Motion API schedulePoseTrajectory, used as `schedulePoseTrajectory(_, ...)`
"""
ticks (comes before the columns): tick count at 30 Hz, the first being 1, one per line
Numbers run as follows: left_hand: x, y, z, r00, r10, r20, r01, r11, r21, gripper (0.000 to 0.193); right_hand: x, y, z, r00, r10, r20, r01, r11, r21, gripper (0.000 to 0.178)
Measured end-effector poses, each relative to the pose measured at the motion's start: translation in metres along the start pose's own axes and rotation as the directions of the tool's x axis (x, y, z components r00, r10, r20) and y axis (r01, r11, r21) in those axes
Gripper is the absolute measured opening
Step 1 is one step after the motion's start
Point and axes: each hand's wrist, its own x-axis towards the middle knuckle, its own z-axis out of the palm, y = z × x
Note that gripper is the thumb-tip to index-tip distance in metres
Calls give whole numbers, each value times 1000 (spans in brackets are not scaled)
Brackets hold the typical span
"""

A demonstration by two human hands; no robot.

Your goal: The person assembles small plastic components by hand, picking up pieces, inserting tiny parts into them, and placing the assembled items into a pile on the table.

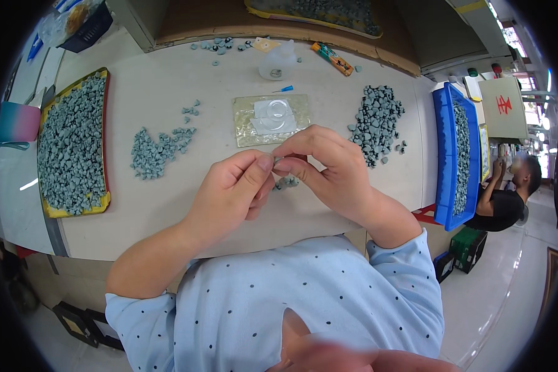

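Writing in red strokes marks the pale cabinet point(501, 121) at the far right. Print covers the orange-and-green packet point(332, 59) at the back of the desk point(332, 93); the characters are too small to read. A dark round mark shows near the base of the translucent white container point(278, 57), left of that packet. The small grey-green piece point(277, 160) is located between the two hands, above the front part of the desk, and is largely covered by the fingertips. The left hand point(237, 181) pinches it from the left, thumb uppermost, with the other fingers curled. The right hand point(330, 166) grips it from the right between thumb and index finger. Loose pieces point(286, 183) lie just below the fingertips. Directly behind the hands rests a yellowish pad point(242, 127) bearing a clear round dish point(278, 113); a blue-ended needle point(284, 89) lies behind the pad. One pile of pieces point(156, 154) is to the left, another, darker pile point(377, 124) to the right. Filled trays flank both: yellow-edged point(106, 202) at left, blue point(443, 167) at right.
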Motion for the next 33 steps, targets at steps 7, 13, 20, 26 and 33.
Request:
schedulePoseTrajectory(7,-5,1,-8,1000,18,3,-18,999,-49,27,0,2,7,992,-127,15,127,991,-33,26)
schedulePoseTrajectory(13,-10,5,-16,999,-43,-7,42,989,-143,28,4,2,13,971,-238,36,240,964,-113,30)
schedulePoseTrajectory(20,-11,0,-17,993,100,-61,-90,984,153,29,5,6,20,932,-362,13,358,916,-184,26)
schedulePoseTrajectory(26,-15,5,-20,996,76,-39,-75,997,28,24,7,-3,20,953,-300,-38,292,944,-153,25)
schedulePoseTrajectory(33,-18,6,-24,997,57,-57,-52,996,77,20,11,0,23,931,-365,-14,357,919,-167,20)
